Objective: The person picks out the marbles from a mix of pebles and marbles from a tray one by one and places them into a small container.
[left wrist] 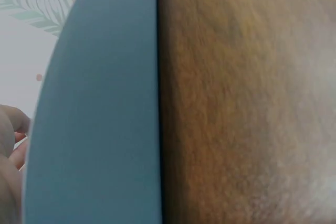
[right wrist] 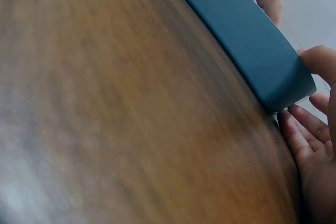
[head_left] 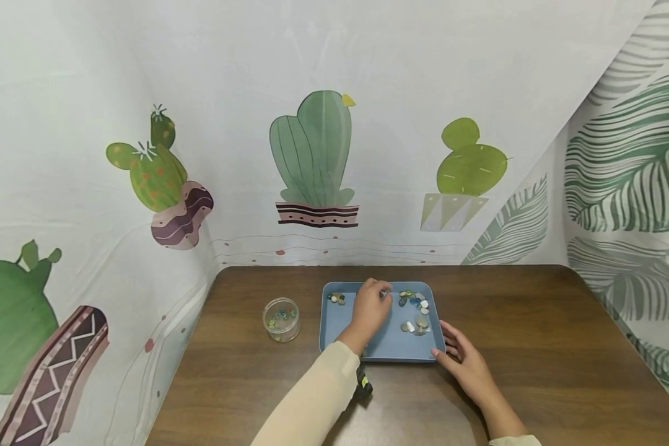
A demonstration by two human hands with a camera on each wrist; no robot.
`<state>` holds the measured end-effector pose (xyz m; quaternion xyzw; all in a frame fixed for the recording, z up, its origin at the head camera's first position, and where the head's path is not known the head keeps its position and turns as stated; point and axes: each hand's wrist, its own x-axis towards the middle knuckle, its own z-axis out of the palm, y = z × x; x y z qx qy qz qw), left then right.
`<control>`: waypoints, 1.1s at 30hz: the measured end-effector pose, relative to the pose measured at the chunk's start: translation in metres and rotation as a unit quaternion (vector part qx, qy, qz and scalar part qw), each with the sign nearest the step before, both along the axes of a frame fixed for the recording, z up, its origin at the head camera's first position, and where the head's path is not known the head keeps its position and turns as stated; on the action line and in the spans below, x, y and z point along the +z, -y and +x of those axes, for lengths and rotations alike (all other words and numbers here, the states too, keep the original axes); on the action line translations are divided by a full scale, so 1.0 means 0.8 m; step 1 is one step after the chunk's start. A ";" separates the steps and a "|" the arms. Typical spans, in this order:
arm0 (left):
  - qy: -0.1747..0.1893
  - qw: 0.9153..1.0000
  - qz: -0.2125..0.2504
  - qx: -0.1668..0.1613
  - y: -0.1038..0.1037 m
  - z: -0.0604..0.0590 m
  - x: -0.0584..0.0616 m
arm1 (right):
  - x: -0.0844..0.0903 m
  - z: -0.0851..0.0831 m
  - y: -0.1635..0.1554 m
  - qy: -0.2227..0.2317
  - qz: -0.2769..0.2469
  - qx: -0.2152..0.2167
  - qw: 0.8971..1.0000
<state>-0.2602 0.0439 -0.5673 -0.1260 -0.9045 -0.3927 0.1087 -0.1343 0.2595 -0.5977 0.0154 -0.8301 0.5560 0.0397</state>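
A blue-grey tray (head_left: 340,328) lies on the table, with small pebbles in separate groups. My left hand (head_left: 370,306) reaches over its far middle part, fingers bent down. Something small and dark shows by the fingertips; whether they pinch it or it lies below them is unclear. One pebble group (head_left: 336,299) is left of that hand, another (head_left: 415,301) right of it, and a third (head_left: 415,326) nearer the right side. My right hand (head_left: 468,365) grips the tray's near right corner, thumb at the rim and fingers against the outer wall, also seen in the right wrist view.
A clear round container (head_left: 281,319) with green and blue pieces stands left of the tray. A small black device (head_left: 363,385) shows beneath the left sleeve. Behind the brown wooden table (head_left: 535,322) hangs a white cloth (head_left: 396,74) printed with cacti and leaves.
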 end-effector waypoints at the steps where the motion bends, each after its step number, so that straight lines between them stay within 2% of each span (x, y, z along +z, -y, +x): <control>1: 0.002 1.000 0.008 0.000 0.001 0.002 0.002 | 0.000 0.000 0.000 0.000 0.000 0.000 1.000; 7: 0.018 0.997 0.069 0.011 0.007 0.012 0.008 | 0.003 -0.001 -0.001 0.017 0.015 -0.003 1.000; 11: 0.032 0.991 0.127 0.015 0.014 0.018 0.012 | 0.007 -0.001 -0.001 0.033 0.032 -0.007 0.999; 14: 0.043 0.987 0.154 0.019 0.020 0.024 0.019 | 0.006 0.000 -0.001 0.032 0.033 -0.010 0.999; 24: 0.030 0.979 0.198 0.046 0.052 0.043 0.038 | 0.002 -0.001 -0.001 0.011 0.019 -0.006 1.000; 33: 0.000 0.972 0.223 0.070 0.089 0.055 0.053 | 0.002 -0.002 -0.001 0.030 0.031 -0.007 0.999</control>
